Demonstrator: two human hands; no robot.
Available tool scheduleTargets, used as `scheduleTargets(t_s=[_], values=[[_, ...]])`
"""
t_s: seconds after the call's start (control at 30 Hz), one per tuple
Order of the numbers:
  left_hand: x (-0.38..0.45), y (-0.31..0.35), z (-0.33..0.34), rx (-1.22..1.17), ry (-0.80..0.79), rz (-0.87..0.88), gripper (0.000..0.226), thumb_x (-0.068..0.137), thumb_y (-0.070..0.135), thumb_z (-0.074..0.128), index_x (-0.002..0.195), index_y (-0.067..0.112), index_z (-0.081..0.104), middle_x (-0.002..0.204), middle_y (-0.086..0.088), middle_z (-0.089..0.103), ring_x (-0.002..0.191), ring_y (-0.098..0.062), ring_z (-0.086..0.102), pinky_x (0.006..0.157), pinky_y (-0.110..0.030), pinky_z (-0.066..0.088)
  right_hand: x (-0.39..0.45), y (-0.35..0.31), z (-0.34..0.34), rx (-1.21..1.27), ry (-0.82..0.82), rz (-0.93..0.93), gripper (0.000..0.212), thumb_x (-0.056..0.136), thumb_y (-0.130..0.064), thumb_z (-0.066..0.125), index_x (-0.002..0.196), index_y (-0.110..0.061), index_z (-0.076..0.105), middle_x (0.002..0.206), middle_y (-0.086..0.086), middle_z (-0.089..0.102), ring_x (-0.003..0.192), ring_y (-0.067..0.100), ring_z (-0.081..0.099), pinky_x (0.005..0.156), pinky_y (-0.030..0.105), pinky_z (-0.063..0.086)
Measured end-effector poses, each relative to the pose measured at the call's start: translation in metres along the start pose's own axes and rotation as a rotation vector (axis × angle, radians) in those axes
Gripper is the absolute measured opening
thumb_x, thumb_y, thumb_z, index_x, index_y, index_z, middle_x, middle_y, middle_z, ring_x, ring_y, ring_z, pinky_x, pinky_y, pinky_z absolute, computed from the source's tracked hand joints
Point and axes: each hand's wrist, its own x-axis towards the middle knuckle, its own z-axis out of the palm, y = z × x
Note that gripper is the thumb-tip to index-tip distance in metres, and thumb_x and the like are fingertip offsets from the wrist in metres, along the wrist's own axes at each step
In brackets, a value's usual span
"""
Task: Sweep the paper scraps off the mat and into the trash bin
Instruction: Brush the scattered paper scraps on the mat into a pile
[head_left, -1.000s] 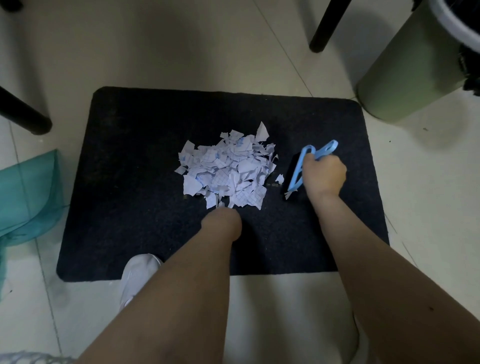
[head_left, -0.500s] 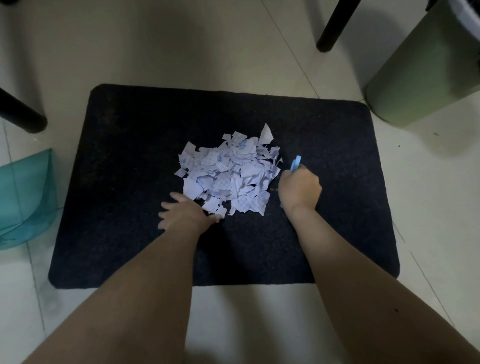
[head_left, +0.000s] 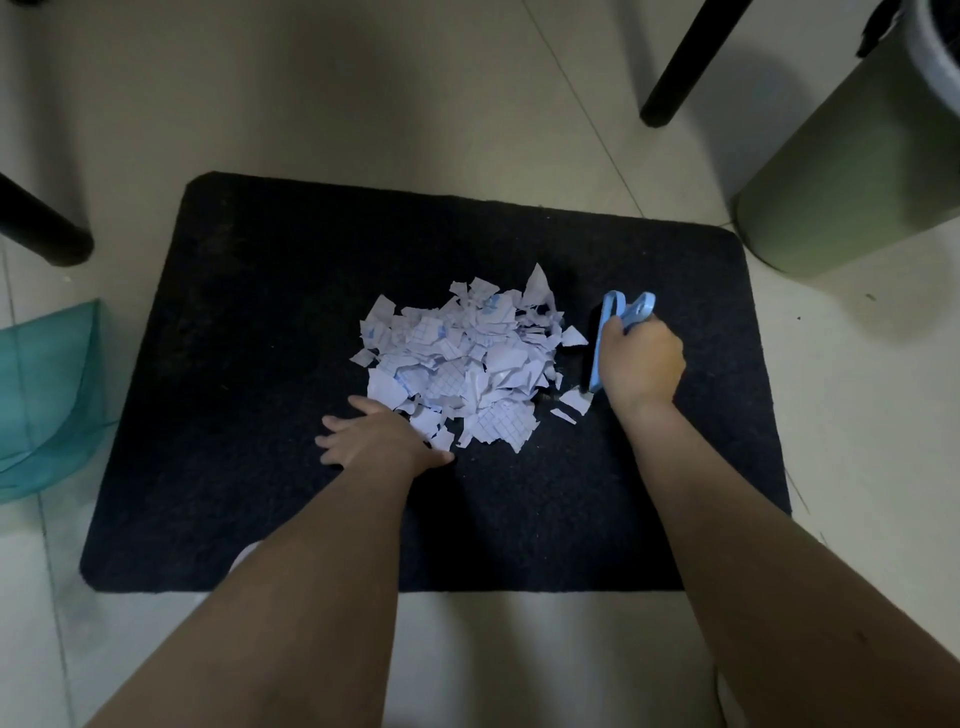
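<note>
A heap of white squared paper scraps (head_left: 462, 364) lies in the middle of a dark mat (head_left: 249, 322) on the tiled floor. My left hand (head_left: 374, 434) lies flat on the mat with spread fingers, touching the heap's near left edge. My right hand (head_left: 641, 361) grips a light blue hand brush (head_left: 615, 322) with dark bristles, standing on the mat just right of the heap. A few loose scraps (head_left: 574, 402) lie beside the brush. The green trash bin (head_left: 852, 171) stands off the mat at the far right.
A teal dustpan (head_left: 47, 395) lies on the floor left of the mat. Black furniture legs stand at the far left (head_left: 44, 228) and behind the mat (head_left: 685, 67). Pale tiles surround the mat.
My right hand has moved the brush back to the right, away from the heap, leaving a few scraps apart. My left hand has stayed flat at the heap's near left edge.
</note>
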Motion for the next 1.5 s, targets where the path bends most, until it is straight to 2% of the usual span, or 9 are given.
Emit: scheduleTargets(t_s=[0.2,0.33,0.43,0.57,0.67,0.97,1.1,1.27,1.5], values=[[-0.001,0.003,-0.001,-0.003,-0.023,-0.015,0.150,0.051,0.067,0.080,0.151,0.011,-0.016,0.158,-0.025,-0.008,0.146,-0.044,0.006,0.115,-0.052,0.025,-0.014,-0.022,0.022,-0.102,-0.155,-0.149,0.025,0.097,-0.023,0.043,0.098,-0.007,0.062,0.076,0.003,0.055,0.068,0.020,0.053,0.064,0.029,0.040],[0.000,0.003,-0.004,-0.019,-0.044,-0.007,0.151,0.051,0.067,0.080,0.151,0.011,-0.018,0.158,-0.025,-0.009,0.146,-0.045,0.005,0.116,-0.052,0.023,-0.015,-0.024,0.019,-0.073,-0.190,-0.158,0.030,0.096,-0.027,0.045,0.077,-0.009,0.058,0.065,0.000,0.054,0.059,0.019,0.054,0.055,0.026,0.040],[0.001,0.002,-0.008,-0.035,-0.068,0.003,0.152,0.051,0.067,0.080,0.150,0.011,-0.020,0.158,-0.026,-0.009,0.146,-0.046,0.004,0.116,-0.053,0.022,-0.003,-0.022,0.001,-0.078,-0.086,-0.129,0.032,0.095,-0.028,0.047,0.067,-0.012,0.050,0.057,-0.003,0.048,0.051,0.016,0.049,0.053,0.025,0.035],[0.003,0.001,-0.009,-0.045,-0.081,0.011,0.152,0.051,0.067,0.080,0.150,0.009,-0.021,0.158,-0.026,-0.008,0.146,-0.046,0.003,0.116,-0.052,0.021,0.023,-0.027,-0.009,-0.087,-0.003,-0.152,0.025,0.094,-0.025,0.048,0.093,-0.006,0.064,0.079,0.008,0.062,0.077,0.029,0.061,0.065,0.029,0.040],[0.005,0.001,-0.008,-0.046,-0.080,0.009,0.153,0.049,0.068,0.080,0.150,0.009,-0.020,0.158,-0.026,-0.007,0.146,-0.045,0.002,0.116,-0.052,0.021,0.035,-0.035,0.006,-0.144,-0.048,-0.271,0.026,0.095,-0.025,0.049,0.113,-0.015,0.065,0.099,0.014,0.068,0.092,0.035,0.062,0.073,0.032,0.044],[0.015,0.002,-0.005,-0.038,-0.102,0.007,0.158,0.044,0.072,0.079,0.150,0.009,-0.021,0.159,-0.024,-0.004,0.147,-0.042,-0.002,0.117,-0.053,0.016,0.024,-0.051,0.033,-0.167,-0.305,-0.399,0.026,0.095,-0.030,0.051,0.117,-0.028,0.065,0.105,0.008,0.070,0.099,0.029,0.062,0.078,0.031,0.043],[0.017,-0.001,-0.004,-0.034,-0.095,0.029,0.158,0.044,0.071,0.080,0.149,0.008,-0.021,0.159,-0.024,-0.002,0.147,-0.042,-0.001,0.117,-0.053,0.015,0.021,-0.044,0.011,-0.069,-0.183,-0.357,0.026,0.094,-0.031,0.052,0.117,-0.031,0.064,0.101,0.003,0.071,0.095,0.023,0.064,0.074,0.027,0.041],[0.024,-0.002,-0.003,-0.031,-0.122,0.035,0.164,0.038,0.074,0.078,0.149,0.009,-0.023,0.160,-0.022,-0.002,0.147,-0.043,-0.003,0.116,-0.054,0.015,0.007,-0.010,-0.004,-0.067,0.050,-0.043,0.025,0.097,-0.026,0.048,0.111,-0.014,0.065,0.096,0.009,0.068,0.088,0.028,0.063,0.068,0.029,0.038],[0.023,-0.004,-0.006,-0.042,-0.146,0.053,0.166,0.035,0.075,0.079,0.148,0.010,-0.024,0.160,-0.021,-0.002,0.147,-0.042,-0.004,0.116,-0.055,0.016,-0.027,-0.013,0.018,-0.067,-0.103,-0.012,0.024,0.095,-0.026,0.050,0.101,-0.008,0.065,0.078,0.003,0.059,0.070,0.019,0.053,0.063,0.027,0.038]])
